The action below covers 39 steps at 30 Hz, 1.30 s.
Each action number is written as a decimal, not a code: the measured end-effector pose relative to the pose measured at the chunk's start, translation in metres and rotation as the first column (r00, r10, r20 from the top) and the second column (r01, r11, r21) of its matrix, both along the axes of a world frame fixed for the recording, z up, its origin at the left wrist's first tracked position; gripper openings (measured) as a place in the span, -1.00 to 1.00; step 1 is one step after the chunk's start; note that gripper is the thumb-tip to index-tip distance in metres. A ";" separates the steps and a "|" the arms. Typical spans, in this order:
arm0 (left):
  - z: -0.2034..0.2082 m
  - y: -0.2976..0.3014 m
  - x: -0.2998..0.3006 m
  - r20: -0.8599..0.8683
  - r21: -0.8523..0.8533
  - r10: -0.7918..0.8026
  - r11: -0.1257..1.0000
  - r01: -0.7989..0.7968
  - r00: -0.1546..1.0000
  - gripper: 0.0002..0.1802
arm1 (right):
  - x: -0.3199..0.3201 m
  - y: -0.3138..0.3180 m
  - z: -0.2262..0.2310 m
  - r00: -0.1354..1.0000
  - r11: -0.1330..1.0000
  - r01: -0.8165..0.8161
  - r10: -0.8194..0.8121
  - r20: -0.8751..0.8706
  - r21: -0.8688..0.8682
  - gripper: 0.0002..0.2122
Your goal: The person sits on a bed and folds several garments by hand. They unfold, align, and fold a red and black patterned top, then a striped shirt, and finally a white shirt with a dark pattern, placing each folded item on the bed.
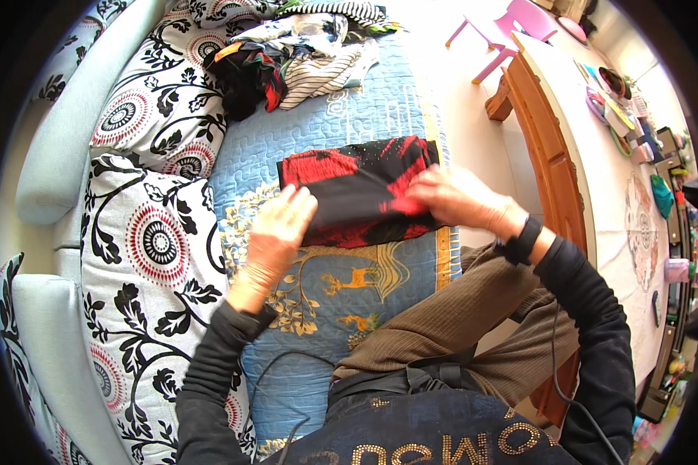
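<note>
A black garment with red patterned patches (pixel 349 198) lies folded into a rough rectangle on a blue quilted cover. My left hand (pixel 278 226) rests at its left edge, with the fingers stretched out over the cloth and the thumb hidden. At the right edge, my right hand (pixel 461 200) has its fingers bent together on the garment, slightly smeared by motion. The garment's corner under those fingers is hidden.
Crumpled clothes (pixel 306 58) are heaped at the far end of the blue quilted cover (pixel 399 85). Black-and-white patterned cushions (pixel 143 209) line the left side. To the right stand a wooden bench (pixel 554 155), a table with a pale cloth (pixel 616 201) and a pink chair (pixel 512 31).
</note>
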<state>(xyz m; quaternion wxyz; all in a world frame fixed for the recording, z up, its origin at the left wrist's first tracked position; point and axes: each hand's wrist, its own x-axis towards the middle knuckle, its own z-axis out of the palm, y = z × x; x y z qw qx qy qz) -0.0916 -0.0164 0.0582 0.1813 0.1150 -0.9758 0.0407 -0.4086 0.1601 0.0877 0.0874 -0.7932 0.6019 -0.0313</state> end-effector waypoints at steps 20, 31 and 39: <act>-0.100 -0.026 -0.033 0.106 0.237 0.432 0.864 -0.444 0.896 0.22 | 0.022 -0.048 -0.103 0.929 0.825 0.359 -0.362 0.080 -0.437 -0.23; -0.019 -0.118 -0.049 0.201 0.518 0.137 0.825 -0.224 0.970 0.08 | -0.070 -0.074 -0.035 0.898 0.927 0.358 -0.374 0.233 0.112 -0.14; -0.020 -0.143 -0.102 0.629 0.671 -0.082 0.560 -0.487 0.773 -0.25 | -0.071 -0.092 -0.042 0.817 0.795 0.410 -0.538 0.208 0.447 -0.16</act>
